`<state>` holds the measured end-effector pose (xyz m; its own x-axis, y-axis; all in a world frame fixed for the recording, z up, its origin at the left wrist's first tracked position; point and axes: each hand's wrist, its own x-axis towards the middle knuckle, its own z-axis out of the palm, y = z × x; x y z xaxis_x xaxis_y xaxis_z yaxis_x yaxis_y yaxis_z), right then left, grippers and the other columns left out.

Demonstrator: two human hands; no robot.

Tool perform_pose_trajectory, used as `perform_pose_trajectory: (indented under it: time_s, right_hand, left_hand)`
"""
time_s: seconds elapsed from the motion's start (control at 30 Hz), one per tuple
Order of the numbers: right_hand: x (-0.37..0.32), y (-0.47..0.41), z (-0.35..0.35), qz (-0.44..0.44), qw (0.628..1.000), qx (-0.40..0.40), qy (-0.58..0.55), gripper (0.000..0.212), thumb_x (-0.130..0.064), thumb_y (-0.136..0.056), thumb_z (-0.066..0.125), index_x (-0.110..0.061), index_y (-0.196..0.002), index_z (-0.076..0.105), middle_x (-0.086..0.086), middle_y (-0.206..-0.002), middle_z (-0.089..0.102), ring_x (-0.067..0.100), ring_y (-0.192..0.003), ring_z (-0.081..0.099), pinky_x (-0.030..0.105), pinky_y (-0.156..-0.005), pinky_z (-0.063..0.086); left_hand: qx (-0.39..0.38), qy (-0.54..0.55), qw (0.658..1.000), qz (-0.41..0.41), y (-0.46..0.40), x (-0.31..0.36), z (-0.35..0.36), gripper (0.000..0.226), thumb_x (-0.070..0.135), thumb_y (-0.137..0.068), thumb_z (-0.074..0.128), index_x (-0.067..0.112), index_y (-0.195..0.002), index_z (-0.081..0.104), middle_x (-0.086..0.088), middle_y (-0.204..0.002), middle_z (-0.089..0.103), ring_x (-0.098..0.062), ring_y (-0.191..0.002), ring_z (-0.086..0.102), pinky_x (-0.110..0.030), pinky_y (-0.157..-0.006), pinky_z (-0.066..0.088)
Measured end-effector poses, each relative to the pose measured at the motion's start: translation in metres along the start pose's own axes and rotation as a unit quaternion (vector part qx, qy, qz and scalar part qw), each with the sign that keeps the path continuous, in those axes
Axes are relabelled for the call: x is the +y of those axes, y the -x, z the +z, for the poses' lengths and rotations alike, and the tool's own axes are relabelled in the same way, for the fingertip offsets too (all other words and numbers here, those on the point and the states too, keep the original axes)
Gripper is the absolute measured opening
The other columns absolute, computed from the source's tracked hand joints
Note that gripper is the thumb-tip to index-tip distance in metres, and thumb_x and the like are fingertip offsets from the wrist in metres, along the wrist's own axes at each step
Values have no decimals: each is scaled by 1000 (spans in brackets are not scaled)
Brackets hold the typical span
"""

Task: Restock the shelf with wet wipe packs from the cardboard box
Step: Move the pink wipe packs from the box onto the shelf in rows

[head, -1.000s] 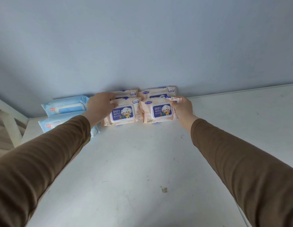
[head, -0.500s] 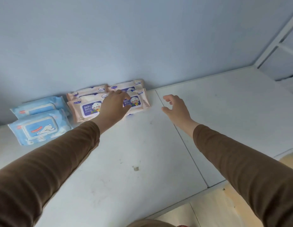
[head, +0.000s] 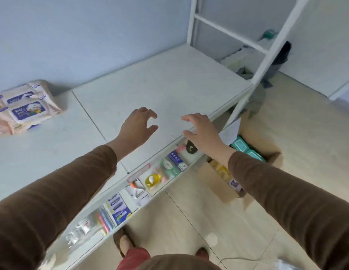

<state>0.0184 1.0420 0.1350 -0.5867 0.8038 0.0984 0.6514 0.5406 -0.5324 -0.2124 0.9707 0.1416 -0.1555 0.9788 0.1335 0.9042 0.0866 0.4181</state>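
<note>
Several peach baby-wipe packs [head: 26,109] lie stacked against the blue wall at the far left of the white top shelf [head: 166,82]. My left hand [head: 137,127] hovers over the shelf's front part, empty, fingers spread. My right hand [head: 202,131] hangs over the shelf's front edge, also empty with fingers apart. On the floor to the right stands an open cardboard box [head: 265,151] holding teal wipe packs [head: 245,148] and yellow packs; my right forearm covers part of it.
A lower shelf [head: 169,182] under the front edge carries small goods: a yellow bottle [head: 153,180], boxes, pens. A white shelf post [head: 267,55] rises at the right. The floor is beige tile; my feet [head: 123,241] show below.
Both hands have let go of the peach packs and drawn back toward the shelf's front edge. My view has swung right and down, bringing the box and floor into sight.
</note>
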Motion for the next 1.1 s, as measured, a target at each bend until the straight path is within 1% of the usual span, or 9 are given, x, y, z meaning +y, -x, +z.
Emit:
perform_pose_trajectory:
  time_s: [0.13, 0.23, 0.37, 0.43, 0.57, 0.73, 0.87, 0.97, 1.1]
  right_hand:
    - [86, 57, -40, 51, 999, 2, -1, 40, -21, -92, 61, -20, -131, 57, 2, -128, 57, 21, -122, 45, 37, -101, 40]
    - [143, 87, -57, 99, 995, 1, -18, 38, -21, -93, 59, -22, -131, 56, 1, -125, 56, 20, -118, 45, 37, -101, 40]
    - [212, 109, -71, 163, 986, -19, -28, 39, -24, -95, 60, -24, -133, 53, -3, -129, 55, 16, -122, 45, 35, -102, 42]
    - [248, 112, -73, 194, 980, -33, -21, 39, -27, -94, 62, -27, -132, 53, -6, -127, 57, 14, -121, 48, 34, -100, 45]
    - [317, 111, -77, 242, 967, -73, -35, 42, -22, -93, 64, -19, -134, 54, 0, -130, 57, 17, -122, 54, 29, -99, 44]
    - [396, 107, -80, 300, 946, -112, -49, 44, -20, -96, 62, -17, -138, 49, 2, -137, 55, 19, -124, 55, 28, -95, 45]
    - [450, 100, -72, 310, 939, -135, -64, 39, -22, -97, 62, -17, -135, 51, 2, -133, 57, 18, -124, 55, 26, -91, 42]
    - [495, 90, -53, 320, 930, -171, -66, 44, -21, -96, 63, -18, -138, 49, 2, -137, 56, 19, -125, 55, 28, -93, 45]
    - [556, 71, -19, 300, 924, -231, -60, 43, -16, -94, 63, -18, -136, 51, 3, -134, 58, 20, -122, 57, 29, -91, 46]
  left_hand:
    - [-11, 42, 999, 31, -7, 90, 58, 31, 27, -90, 65, 21, -121, 62, 1, -117, 61, -20, -110, 55, -35, -91, 47]
    - [-48, 65, 996, 30, -13, 142, 100, 32, 25, -90, 65, 20, -121, 63, 0, -118, 60, -21, -110, 55, -34, -90, 46]
    - [-92, 87, 992, 13, -28, 185, 158, 32, 27, -87, 67, 24, -118, 65, 4, -114, 61, -20, -104, 58, -41, -87, 51]
    - [-114, 99, 988, 12, -37, 200, 188, 31, 28, -87, 66, 26, -118, 64, 7, -114, 60, -17, -101, 59, -39, -85, 52]
    - [-161, 128, 979, -11, -60, 224, 249, 33, 24, -87, 67, 23, -119, 62, 5, -116, 59, -15, -90, 60, -39, -85, 52]
    - [-238, 136, 959, -68, -89, 253, 326, 38, 21, -89, 64, 19, -126, 59, -3, -122, 58, -25, -110, 57, -35, -89, 46]
    - [-283, 132, 944, -103, -100, 268, 378, 46, 20, -92, 61, 14, -137, 52, -7, -137, 50, -26, -125, 49, -34, -99, 40]
    - [-312, 121, 929, -156, -100, 274, 422, 50, 21, -92, 61, 16, -140, 47, -7, -145, 46, -26, -128, 47, -33, -99, 40]
    - [-325, 115, 911, -225, -93, 272, 484, 50, 24, -89, 61, 20, -137, 50, -3, -145, 46, -24, -130, 48, -36, -100, 42]
